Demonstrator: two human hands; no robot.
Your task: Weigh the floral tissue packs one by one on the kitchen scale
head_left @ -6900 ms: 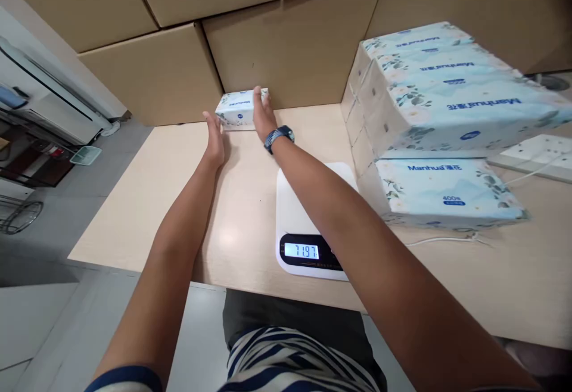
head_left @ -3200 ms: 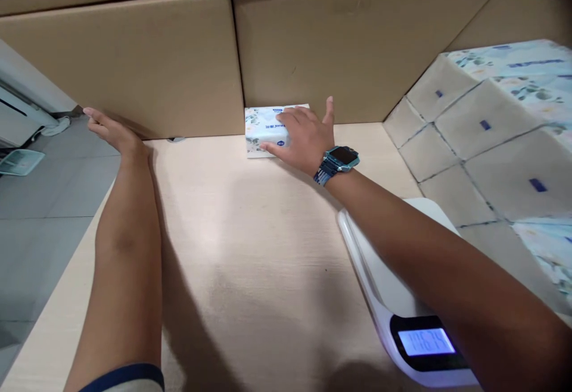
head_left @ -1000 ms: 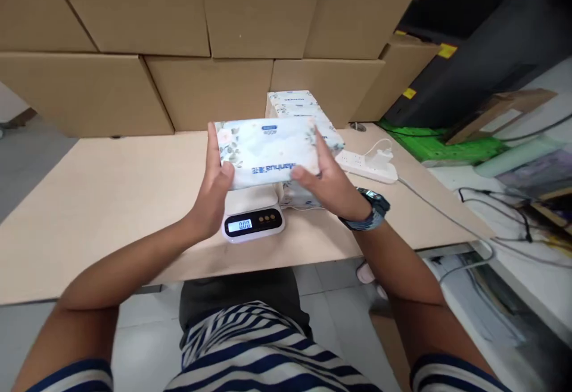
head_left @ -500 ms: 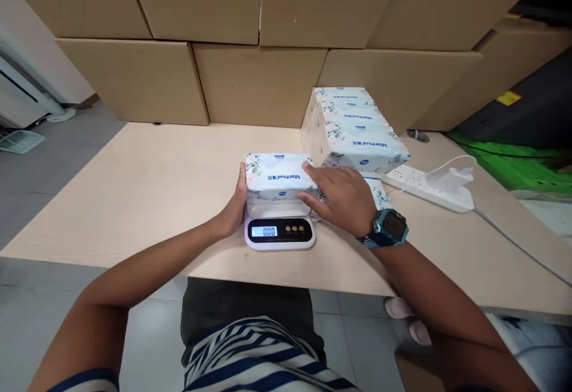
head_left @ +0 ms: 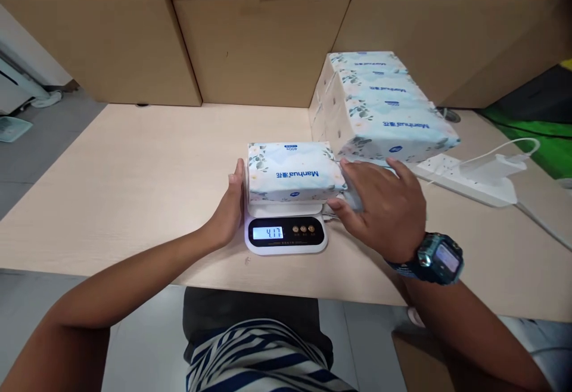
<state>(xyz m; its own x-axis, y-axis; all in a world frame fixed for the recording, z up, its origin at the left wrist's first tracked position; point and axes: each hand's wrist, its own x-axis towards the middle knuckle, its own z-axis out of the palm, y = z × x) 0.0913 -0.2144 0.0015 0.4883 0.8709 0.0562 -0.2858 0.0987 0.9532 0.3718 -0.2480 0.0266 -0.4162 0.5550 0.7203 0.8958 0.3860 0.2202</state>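
Observation:
A tissue pack (head_left: 292, 171) with a pale blue floral wrapper lies flat on the white digital scale (head_left: 286, 248). The scale's lit display reads about 4.17. Along the pack's left end stands my left hand (head_left: 226, 210), fingers straight and not wrapped round it. At the right end is my right hand (head_left: 386, 207), palm down with fingers spread; its fingertips are close to the pack's corner, and I cannot tell whether they touch. A watch (head_left: 440, 258) is on my right wrist. Behind that hand, several matching packs form a stack (head_left: 388, 106).
Cardboard boxes (head_left: 263, 46) line the table's back edge. Right of the stack, a white power strip (head_left: 482, 186) holds a plugged-in charger (head_left: 496, 168), and its cable runs off to the right. The table's front edge is close to my body.
The pack now rests on the scale, and the display went from 0.00 to about 4.17. My right hand has loosened and shifted right, off the pack's top. The view has moved closer.

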